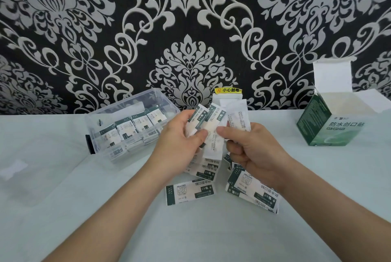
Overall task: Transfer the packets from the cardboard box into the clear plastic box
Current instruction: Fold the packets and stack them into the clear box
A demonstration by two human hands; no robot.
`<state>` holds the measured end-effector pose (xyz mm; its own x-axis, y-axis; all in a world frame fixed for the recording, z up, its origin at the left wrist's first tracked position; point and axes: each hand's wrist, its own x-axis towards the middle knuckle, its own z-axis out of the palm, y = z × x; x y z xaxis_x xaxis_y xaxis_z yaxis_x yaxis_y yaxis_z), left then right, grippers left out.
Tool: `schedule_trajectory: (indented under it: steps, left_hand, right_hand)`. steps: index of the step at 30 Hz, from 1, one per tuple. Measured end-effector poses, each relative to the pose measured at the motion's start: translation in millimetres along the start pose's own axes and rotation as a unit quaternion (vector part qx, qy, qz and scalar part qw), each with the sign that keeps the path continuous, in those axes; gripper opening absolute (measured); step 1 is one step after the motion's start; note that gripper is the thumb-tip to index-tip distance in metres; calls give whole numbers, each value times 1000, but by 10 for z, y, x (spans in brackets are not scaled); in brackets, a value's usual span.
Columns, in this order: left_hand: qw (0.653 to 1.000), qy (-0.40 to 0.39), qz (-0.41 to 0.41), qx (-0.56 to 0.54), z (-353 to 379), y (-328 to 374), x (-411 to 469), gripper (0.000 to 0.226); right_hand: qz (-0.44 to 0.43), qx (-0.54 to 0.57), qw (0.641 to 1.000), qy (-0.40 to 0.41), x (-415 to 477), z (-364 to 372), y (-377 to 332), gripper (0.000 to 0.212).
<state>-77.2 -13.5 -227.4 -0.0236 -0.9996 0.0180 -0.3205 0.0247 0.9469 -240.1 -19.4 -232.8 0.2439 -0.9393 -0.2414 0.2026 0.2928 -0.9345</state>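
Observation:
Both hands hold a fanned bunch of white-and-green packets [213,132] above the table centre. My left hand [179,139] pinches the bunch from the left, and my right hand [251,149] grips it from the right. Several loose packets [190,192] lie on the table under and in front of my hands. The clear plastic box [99,113] stands open at the left centre, with several packets standing in rows inside. The green cardboard box [323,126] stands at the right with its flaps open; its visible inside looks bare.
A clear lid [31,168] lies flat on the white table at the left. A white fixture with a yellow warning label [228,90] sits against the patterned wall behind my hands.

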Motion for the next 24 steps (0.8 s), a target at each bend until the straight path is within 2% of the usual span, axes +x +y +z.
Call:
schedule_trajectory:
  steps: [3,6,7,9,11,13,19,22,24]
  left_hand:
    - [992,-53,36,105,37,24,-44,37]
    - [989,-130,11,66,50,65,-90,55]
    - [990,-140,-7,30,42,86,-104,50]
    - [987,-135,-53,-64,21,148,-139,24]
    - [981,-117,-99,-123,8,161,-135,19]
    - [985,-93,-97,-111,23,124,-111,15]
    - [1000,-13,-4,26,30,17,-34,38]
    - [996,-34,31,72,32,28,-69,46]
    - [998,-61,14,33,39,79,-96,44]
  right_hand:
    - [-5,-17,1000,22,-37,58,25,10]
    - [-1,-2,1000,23,-84,97,3,9]
    - [-2,5,1000,22,-87,96,0,10]
    - [-3,11,1000,21,-84,96,5,12]
    - [6,20,999,28,-76,98,16,15]
    - [13,33,999,21,-89,119,13,17]
    - [16,85,996,7,-165,204,5,23]
    - [8,57,998,18,-152,217,42,18]
    - [2,45,998,31,-129,209,71,14]
